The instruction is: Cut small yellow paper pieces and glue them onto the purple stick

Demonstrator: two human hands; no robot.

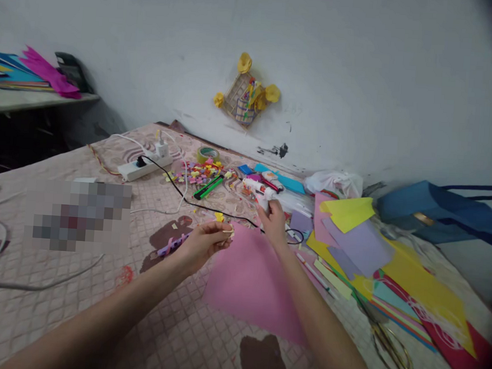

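Note:
Near the middle, my left hand [210,241] is closed in a pinch on a small pale yellow paper piece [231,233]. My right hand [275,223] is wrapped round a white glue gun [265,195], partly hidden by the fingers. A pink paper sheet [250,280] lies below both hands, with my right forearm across its right side. Just left of my left hand is a rolled purple paper strip [173,243]; its right end is hidden behind the hand.
A black cord [214,209] runs from the power strip [146,166] toward the hands. Small paper flowers [200,173], a green cutter [208,187] and a tape roll [208,154] lie beyond. Coloured papers [357,243] and gold-handled scissors [390,346] are on the right.

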